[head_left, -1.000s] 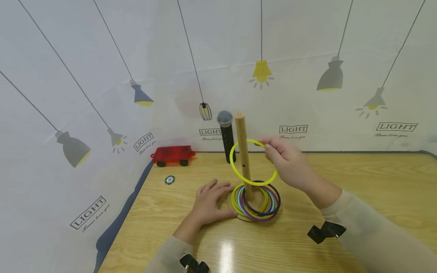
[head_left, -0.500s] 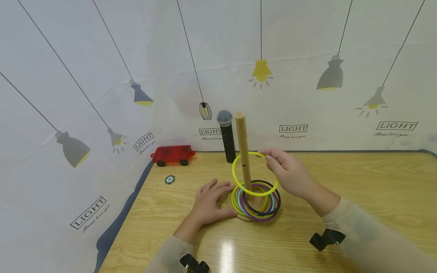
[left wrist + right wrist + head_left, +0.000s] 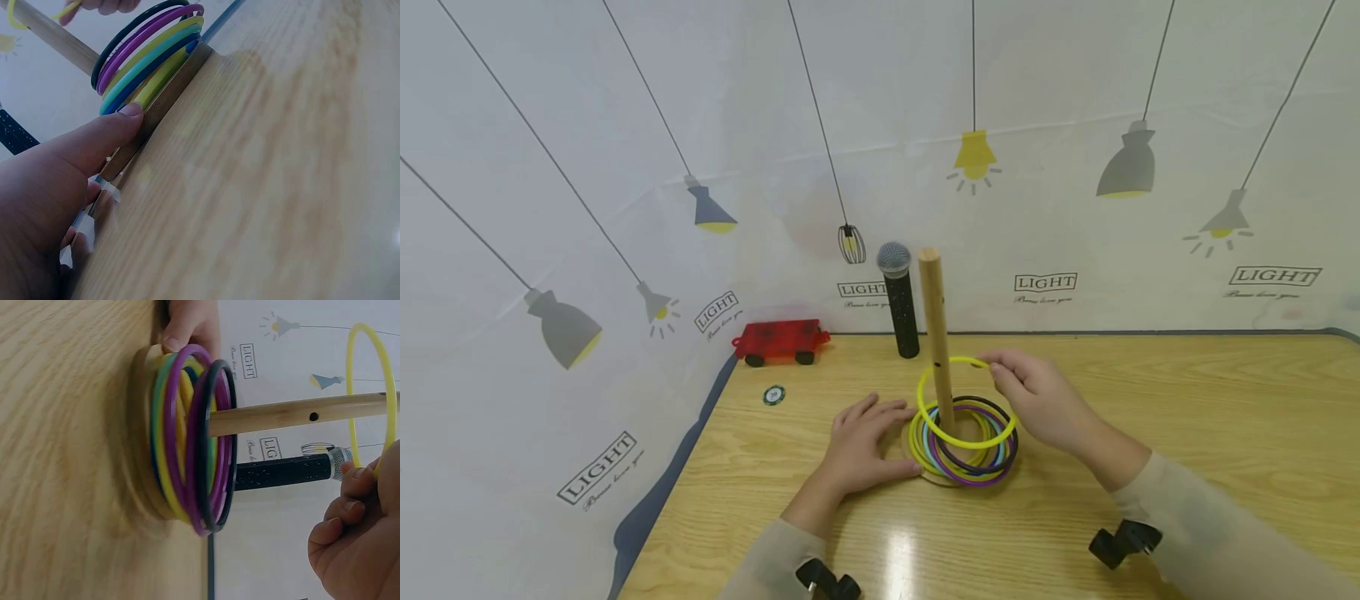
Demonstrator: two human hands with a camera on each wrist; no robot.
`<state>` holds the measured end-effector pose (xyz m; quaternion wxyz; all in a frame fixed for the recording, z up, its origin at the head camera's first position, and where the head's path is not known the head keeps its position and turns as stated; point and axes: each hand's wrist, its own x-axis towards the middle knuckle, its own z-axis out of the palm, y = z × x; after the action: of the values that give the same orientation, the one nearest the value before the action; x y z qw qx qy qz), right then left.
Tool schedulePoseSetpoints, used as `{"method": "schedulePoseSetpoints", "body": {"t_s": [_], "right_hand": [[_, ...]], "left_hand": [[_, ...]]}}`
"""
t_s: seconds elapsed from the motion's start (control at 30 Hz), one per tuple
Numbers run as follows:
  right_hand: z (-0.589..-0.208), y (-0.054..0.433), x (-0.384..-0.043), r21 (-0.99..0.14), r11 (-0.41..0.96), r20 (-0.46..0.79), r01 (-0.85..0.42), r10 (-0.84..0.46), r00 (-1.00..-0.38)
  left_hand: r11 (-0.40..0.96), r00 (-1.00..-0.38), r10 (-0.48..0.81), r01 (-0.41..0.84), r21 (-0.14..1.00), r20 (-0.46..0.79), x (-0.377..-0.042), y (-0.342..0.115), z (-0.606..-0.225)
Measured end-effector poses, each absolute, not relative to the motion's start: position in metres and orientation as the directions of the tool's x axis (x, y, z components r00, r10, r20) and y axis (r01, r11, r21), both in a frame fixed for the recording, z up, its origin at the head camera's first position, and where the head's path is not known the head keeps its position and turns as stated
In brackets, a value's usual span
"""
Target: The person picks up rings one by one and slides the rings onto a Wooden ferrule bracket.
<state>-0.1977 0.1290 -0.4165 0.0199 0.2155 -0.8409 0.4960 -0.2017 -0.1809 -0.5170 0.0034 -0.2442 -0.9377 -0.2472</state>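
Note:
My right hand (image 3: 1043,402) pinches a thin yellow ring (image 3: 970,446) by its right side, thumb and fingers at the rim. The ring encircles the wooden post (image 3: 934,325), above the stack; the right wrist view shows the post passing through this yellow ring (image 3: 350,387). Yellow, turquoise, blue, purple and black rings (image 3: 172,419) lie loosely stacked round the post's foot, over a round wooden base (image 3: 182,81). My left hand (image 3: 865,446) rests on the table with fingers spread at the base's left side, its thumb (image 3: 115,128) touching the base's edge.
Behind the post, a black microphone (image 3: 901,312) stands upright. A red toy wagon (image 3: 781,340) with black wheels is at the table's back left, with a round chip (image 3: 773,395) in front of it. A lamp-printed sheet (image 3: 1075,242) lines the back of the wooden table (image 3: 1210,400).
My right hand has lowered the yellow ring along the post, from about mid-height to just above the stacked rings. The left hand has stayed at the base.

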Motion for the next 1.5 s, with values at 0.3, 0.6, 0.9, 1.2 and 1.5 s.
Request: {"method": "schedulePoseSetpoints", "body": {"t_s": [0.3,0.6,0.9,1.2,1.5], "right_hand": [[-0.439,0.136,-0.195,-0.805,0.460,0.232,-0.376,-0.339,-0.912],[-0.460,0.141,-0.191,-0.798,0.488,0.202,-0.354,-0.337,-0.920],[-0.473,0.147,-0.186,-0.791,0.513,0.186,-0.333,-0.318,-0.930],[-0.482,0.149,-0.183,-0.799,0.537,0.125,-0.272,-0.294,-0.948],[-0.494,0.154,-0.179,-0.842,0.494,0.091,-0.218,-0.267,-0.959]], "left_hand": [[0.747,-0.878,0.461,0.463,0.476,0.130,-0.201,-0.180,-0.516],[0.744,-0.877,0.462,0.464,0.480,0.131,-0.200,-0.180,-0.514],[0.746,-0.876,0.463,0.468,0.473,0.136,-0.200,-0.180,-0.514],[0.744,-0.876,0.462,0.468,0.476,0.139,-0.200,-0.180,-0.515],[0.750,-0.877,0.461,0.467,0.469,0.136,-0.201,-0.180,-0.516]]}}
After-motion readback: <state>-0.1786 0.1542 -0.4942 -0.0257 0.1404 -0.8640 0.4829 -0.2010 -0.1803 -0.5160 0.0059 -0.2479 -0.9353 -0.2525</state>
